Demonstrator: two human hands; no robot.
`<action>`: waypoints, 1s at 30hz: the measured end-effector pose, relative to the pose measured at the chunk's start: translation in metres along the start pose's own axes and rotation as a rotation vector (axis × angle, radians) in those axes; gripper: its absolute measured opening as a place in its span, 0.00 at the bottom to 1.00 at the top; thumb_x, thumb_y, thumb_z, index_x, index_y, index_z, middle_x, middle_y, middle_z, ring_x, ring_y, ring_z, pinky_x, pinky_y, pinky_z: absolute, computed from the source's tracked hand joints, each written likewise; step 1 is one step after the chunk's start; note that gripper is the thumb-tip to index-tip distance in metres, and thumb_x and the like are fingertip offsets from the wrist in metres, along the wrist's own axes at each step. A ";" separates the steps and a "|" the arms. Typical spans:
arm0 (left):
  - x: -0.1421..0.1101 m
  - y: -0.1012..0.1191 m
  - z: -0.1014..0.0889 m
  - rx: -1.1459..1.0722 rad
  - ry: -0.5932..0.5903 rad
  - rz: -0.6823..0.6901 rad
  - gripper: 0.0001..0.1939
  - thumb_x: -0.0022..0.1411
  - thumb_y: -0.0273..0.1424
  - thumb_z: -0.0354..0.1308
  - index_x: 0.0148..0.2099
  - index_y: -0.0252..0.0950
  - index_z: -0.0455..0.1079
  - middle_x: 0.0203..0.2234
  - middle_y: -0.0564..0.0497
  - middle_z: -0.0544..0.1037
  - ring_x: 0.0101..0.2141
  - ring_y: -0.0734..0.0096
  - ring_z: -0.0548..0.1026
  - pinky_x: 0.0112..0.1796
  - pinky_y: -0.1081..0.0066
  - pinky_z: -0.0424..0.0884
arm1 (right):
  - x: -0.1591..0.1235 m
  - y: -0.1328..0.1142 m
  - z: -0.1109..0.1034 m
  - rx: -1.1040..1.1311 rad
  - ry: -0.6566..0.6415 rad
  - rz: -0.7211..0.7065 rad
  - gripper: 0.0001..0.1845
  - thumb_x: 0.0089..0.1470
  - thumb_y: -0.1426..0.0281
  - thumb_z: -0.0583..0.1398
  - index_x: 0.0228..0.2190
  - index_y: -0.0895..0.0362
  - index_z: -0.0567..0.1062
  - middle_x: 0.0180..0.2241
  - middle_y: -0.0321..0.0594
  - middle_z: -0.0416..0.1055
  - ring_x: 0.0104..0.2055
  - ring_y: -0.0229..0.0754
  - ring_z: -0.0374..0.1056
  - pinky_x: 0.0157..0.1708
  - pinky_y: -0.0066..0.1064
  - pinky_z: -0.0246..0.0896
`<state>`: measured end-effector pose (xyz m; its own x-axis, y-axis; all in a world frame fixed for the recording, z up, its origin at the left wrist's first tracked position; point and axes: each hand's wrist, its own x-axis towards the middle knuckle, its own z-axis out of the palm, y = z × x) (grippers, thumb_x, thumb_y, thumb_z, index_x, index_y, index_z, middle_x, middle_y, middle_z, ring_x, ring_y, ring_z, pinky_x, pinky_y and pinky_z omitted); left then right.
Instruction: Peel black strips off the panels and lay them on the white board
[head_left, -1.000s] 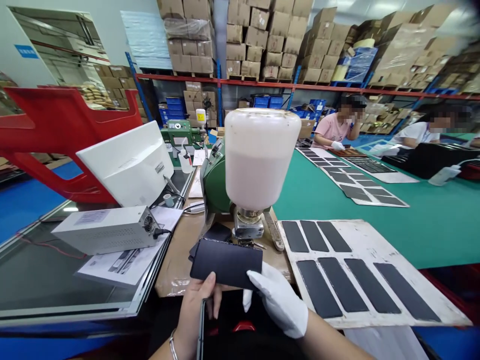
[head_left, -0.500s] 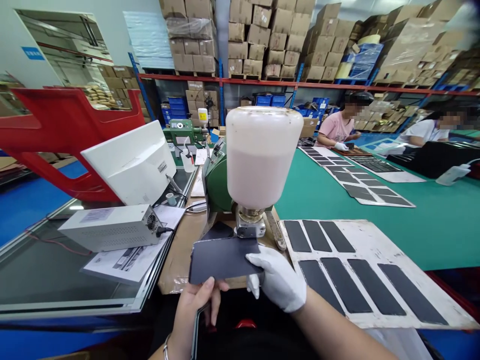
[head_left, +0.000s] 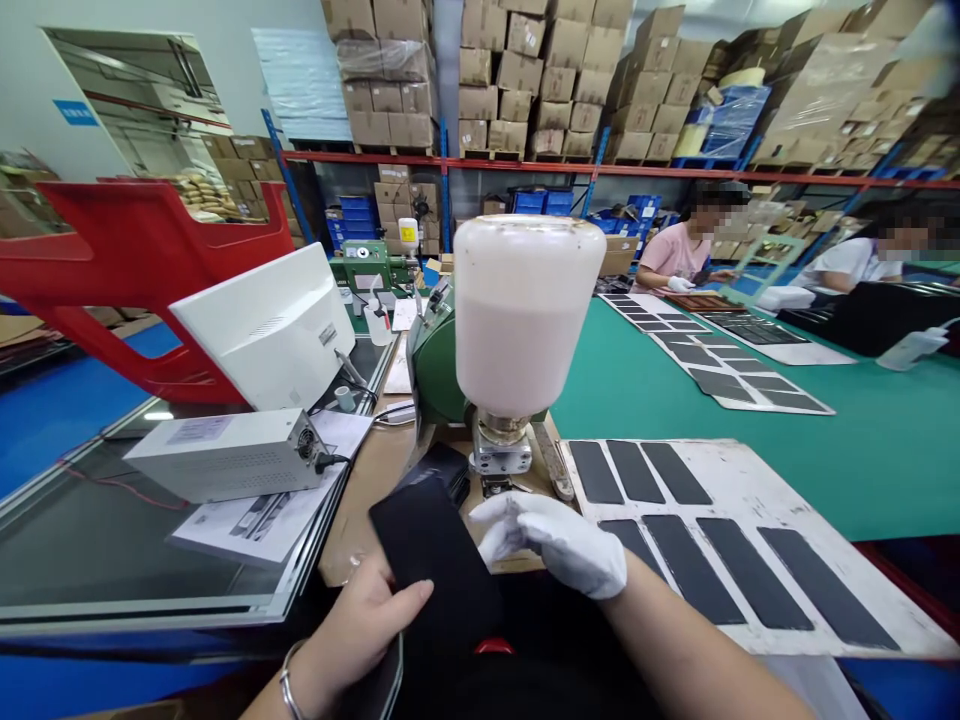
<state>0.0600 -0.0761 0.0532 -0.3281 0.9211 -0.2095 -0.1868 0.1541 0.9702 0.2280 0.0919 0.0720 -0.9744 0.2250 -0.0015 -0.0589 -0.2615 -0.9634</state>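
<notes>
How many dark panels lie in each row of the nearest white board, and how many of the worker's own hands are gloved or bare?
Back-row dark panels: 3
Front-row dark panels: 4
Gloved right hand: 1
Bare left hand: 1
Total: 9

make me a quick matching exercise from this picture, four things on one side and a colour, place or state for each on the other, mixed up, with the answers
Column one:
1. Left hand
2. Right hand
3. Large bottle
4. Nearest white board

Column two:
A. Bears flat dark panels in two rows
B. Partly filled with pale contents, above a metal fitting
C. Bare, holding a dark piece
D. In a white glove, fingers spread apart

Right pairs: 1-C, 2-D, 3-B, 4-A
</notes>
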 end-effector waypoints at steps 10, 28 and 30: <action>0.045 0.013 0.030 0.498 -0.700 -0.069 0.11 0.50 0.25 0.55 0.34 0.36 0.77 0.30 0.54 0.79 0.33 0.65 0.74 0.33 0.73 0.67 | -0.032 0.017 -0.018 -0.308 0.441 0.226 0.11 0.39 0.71 0.66 0.25 0.60 0.69 0.21 0.32 0.67 0.23 0.32 0.61 0.22 0.23 0.57; 0.080 0.010 0.055 -0.108 -0.387 -0.053 0.13 0.51 0.36 0.53 0.36 0.33 0.67 0.19 0.53 0.73 0.07 0.83 0.59 0.09 0.79 0.46 | -0.067 0.003 -0.055 -0.082 0.745 0.065 0.06 0.44 0.63 0.64 0.28 0.51 0.76 0.32 0.41 0.75 0.36 0.48 0.71 0.38 0.41 0.66; 0.071 0.014 0.037 -0.126 -0.354 -0.022 0.16 0.52 0.34 0.53 0.43 0.32 0.67 0.18 0.54 0.72 0.08 0.83 0.59 0.10 0.79 0.45 | -0.052 0.002 -0.042 -0.083 0.706 0.063 0.07 0.44 0.64 0.64 0.28 0.52 0.76 0.33 0.41 0.75 0.38 0.48 0.70 0.40 0.42 0.66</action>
<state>0.0687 0.0044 0.0565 0.0132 0.9881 -0.1535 -0.3097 0.1500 0.9389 0.2878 0.1195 0.0585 -0.6000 0.7735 -0.2043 0.0368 -0.2285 -0.9729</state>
